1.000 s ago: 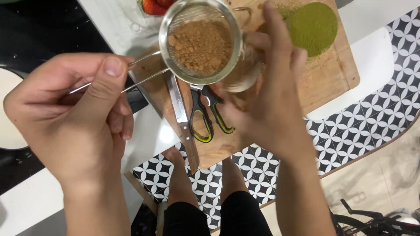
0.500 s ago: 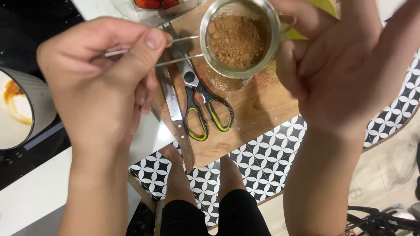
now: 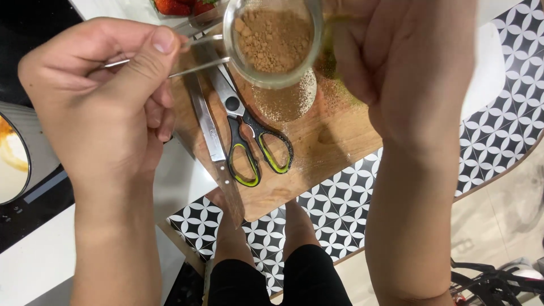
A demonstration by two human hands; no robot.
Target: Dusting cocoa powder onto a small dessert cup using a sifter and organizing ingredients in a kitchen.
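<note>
Sieve [image 3: 273, 42] sits in my left hand [image 3: 107, 107], thumb and fingers pinched on its 2-wire metal handle, so the round mesh bowl hangs level over the wooden cutting board [image 3: 317, 147]. Brown powder [image 3: 272, 37] lies lumpy inside the mesh. Held that way, what falls through lands on the board, not the tabletop [image 3: 175, 181]; a small round heap of sifted powder [image 3: 286, 99] sits right under the sieve, with a faint dusting around it.

My right hand [image 3: 408, 68] is curled against the sieve's far rim, fingers bent inward. It looks like it steadies or taps the rim, but the fingertips are hidden behind the bowl, so I cannot tell if it grips anything. A bit of green shows just beside its fingers; too little to tell what it is.

Scissors [image 3: 249, 139] with black and green handles lie closed on the board, near the heap, and a knife [image 3: 212, 141] lies just beside them on their left, blade pointing away from me. Strawberries [image 3: 181, 5] peek in at the top edge. A pale pot [image 3: 22, 153] with orange residue sits on the dark stovetop at the left. My bare feet stand on the patterned floor [image 3: 351, 198] below.

Against 0.5 s ago: same pinch on the handle, sieve in roughly the same spot over the board. The heap under it shows more plainly now. My right hand sits closer to the rim, covering more of the board.
</note>
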